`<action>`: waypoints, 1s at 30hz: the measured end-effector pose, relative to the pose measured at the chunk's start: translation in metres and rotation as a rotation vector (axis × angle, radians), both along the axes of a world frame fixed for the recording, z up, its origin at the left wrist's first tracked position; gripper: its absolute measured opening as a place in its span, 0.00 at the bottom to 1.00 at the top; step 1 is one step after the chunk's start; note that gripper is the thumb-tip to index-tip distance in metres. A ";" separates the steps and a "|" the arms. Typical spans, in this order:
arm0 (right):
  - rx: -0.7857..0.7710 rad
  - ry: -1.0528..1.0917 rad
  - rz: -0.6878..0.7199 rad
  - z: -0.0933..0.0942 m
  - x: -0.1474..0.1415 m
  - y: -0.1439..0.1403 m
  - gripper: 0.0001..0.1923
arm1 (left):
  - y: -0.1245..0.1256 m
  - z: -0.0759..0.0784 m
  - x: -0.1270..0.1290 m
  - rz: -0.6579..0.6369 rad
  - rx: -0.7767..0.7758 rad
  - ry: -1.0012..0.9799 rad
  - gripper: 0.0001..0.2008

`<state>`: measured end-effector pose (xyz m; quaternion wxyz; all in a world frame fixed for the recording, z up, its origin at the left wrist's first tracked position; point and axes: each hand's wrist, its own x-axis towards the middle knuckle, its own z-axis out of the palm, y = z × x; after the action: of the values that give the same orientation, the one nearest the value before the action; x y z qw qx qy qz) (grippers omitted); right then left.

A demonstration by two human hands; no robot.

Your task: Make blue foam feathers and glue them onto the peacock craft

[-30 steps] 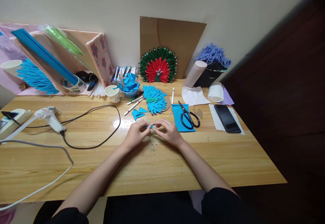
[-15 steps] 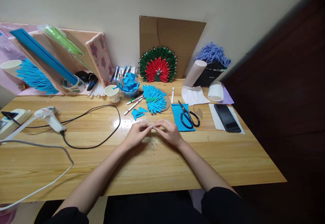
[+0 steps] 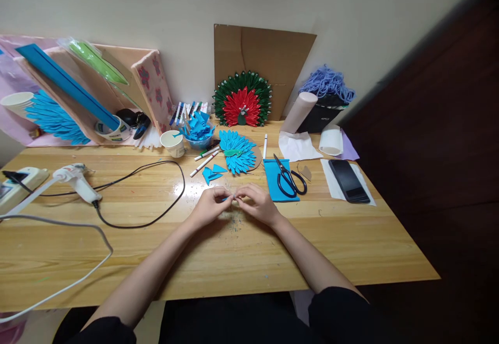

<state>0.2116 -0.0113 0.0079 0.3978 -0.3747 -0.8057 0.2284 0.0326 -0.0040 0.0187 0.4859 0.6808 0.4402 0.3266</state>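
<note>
My left hand point(image 3: 211, 206) is closed in a pinch on a small blue paper piece point(image 3: 224, 198), mostly hidden by the fingers. Thumb and forefinger of my right hand point(image 3: 258, 206) pinch at the same spot, fingertips close to the left ones. Just beyond the hands lie loose blue paper cut-outs point(image 3: 212, 175) and a blue paper feather fan with a green bird shape point(image 3: 236, 151) on a round cardboard base point(image 3: 256, 158). Black-handled scissors point(image 3: 287, 177) rest on a blue sheet point(image 3: 275, 190) to the right of my right hand.
A white glue gun point(image 3: 80, 183) with a looped black cable point(image 3: 148, 227) lies left. Behind stand a paper cup point(image 3: 172, 144), a bowl of blue scraps point(image 3: 198, 130) and a red-green peacock craft point(image 3: 242, 102). A phone point(image 3: 348, 180) lies right.
The fingertips have shifted slightly and the right fingers have opened a little from the left ones. More of the blue piece shows by my left fingers. Everything else stays put.
</note>
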 end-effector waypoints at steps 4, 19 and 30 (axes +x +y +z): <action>0.167 -0.161 0.064 0.001 0.003 0.002 0.07 | 0.002 0.002 0.000 -0.008 -0.146 -0.050 0.11; 0.297 -0.252 0.136 0.009 0.002 0.000 0.07 | 0.003 -0.001 -0.005 -0.101 -0.388 -0.065 0.08; -0.081 0.019 -0.073 -0.003 -0.002 0.004 0.03 | -0.001 -0.001 0.001 0.074 -0.007 0.014 0.11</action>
<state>0.2097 -0.0071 0.0047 0.3979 -0.4175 -0.7778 0.2499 0.0334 -0.0046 0.0177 0.4729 0.6645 0.4698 0.3378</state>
